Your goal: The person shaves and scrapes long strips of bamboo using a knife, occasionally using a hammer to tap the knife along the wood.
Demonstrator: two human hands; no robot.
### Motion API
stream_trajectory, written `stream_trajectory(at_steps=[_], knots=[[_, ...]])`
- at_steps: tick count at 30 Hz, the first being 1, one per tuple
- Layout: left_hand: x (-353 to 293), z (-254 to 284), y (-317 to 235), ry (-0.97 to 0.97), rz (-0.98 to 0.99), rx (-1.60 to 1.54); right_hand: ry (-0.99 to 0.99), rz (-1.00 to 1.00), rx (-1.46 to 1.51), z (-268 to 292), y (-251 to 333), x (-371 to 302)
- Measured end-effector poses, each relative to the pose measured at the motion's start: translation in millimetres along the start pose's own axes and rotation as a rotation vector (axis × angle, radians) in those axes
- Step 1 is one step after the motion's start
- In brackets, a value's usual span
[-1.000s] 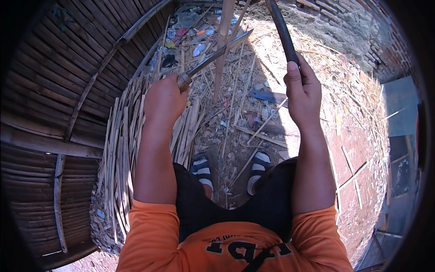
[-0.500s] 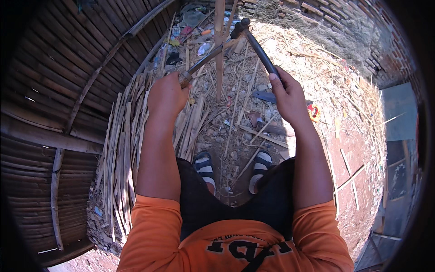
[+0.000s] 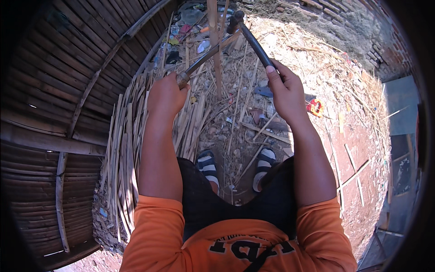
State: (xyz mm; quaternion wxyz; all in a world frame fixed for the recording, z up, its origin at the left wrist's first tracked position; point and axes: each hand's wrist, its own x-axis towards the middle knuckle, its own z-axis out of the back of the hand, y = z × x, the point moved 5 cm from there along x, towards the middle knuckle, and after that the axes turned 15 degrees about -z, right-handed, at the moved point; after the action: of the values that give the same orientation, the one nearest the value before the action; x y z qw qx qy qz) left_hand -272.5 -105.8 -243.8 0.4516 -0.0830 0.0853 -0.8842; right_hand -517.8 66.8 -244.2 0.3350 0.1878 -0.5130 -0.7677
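My left hand (image 3: 166, 96) is closed around the wooden handle of a long-bladed knife (image 3: 202, 60). Its blade points up and right, crossing an upright bamboo pole (image 3: 217, 75). Above the blade the pole shows as two strips side by side. In my right hand (image 3: 287, 89) is the dark handle of a hammer (image 3: 256, 46), fingers wrapped round it with the thumb along the shaft. The hammer's dark head is close to the far end of the blade; whether they touch I cannot tell.
Long bamboo strips (image 3: 121, 158) lie piled left, beside a slatted bamboo wall (image 3: 41, 86). Straw and scraps cover the ground. A red-and-yellow handle (image 3: 315, 108) and a grey-blue blade (image 3: 263, 91) lie partly behind my right hand. A brick wall (image 3: 335, 27) stands far right.
The hammer and my right hand have shifted slightly left and up. The upper end of the pole has moved a little left. Both grips stay the same.
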Motion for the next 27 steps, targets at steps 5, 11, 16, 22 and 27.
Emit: stream_trajectory(at_steps=[5,11,16,22,27], knots=[[-2.6,-3.5,-0.4,0.008,0.01,-0.037,-0.094,0.111,0.114,12.3,29.4,-14.8],[-1.9,1.9,-1.5,-0.012,-0.022,0.047,-0.024,-0.045,-0.112,-0.6,-7.4,5.3],[-2.1,-2.1,-1.8,0.038,0.002,0.015,-0.074,0.129,0.104,6.8,18.3,-7.6],[0.1,-4.5,6.0,0.064,0.013,0.066,0.042,-0.065,-0.124,-15.7,-17.5,6.1],[0.8,-8.3,7.6,0.08,0.01,0.058,0.005,0.073,0.125,-4.2,8.2,-3.6]])
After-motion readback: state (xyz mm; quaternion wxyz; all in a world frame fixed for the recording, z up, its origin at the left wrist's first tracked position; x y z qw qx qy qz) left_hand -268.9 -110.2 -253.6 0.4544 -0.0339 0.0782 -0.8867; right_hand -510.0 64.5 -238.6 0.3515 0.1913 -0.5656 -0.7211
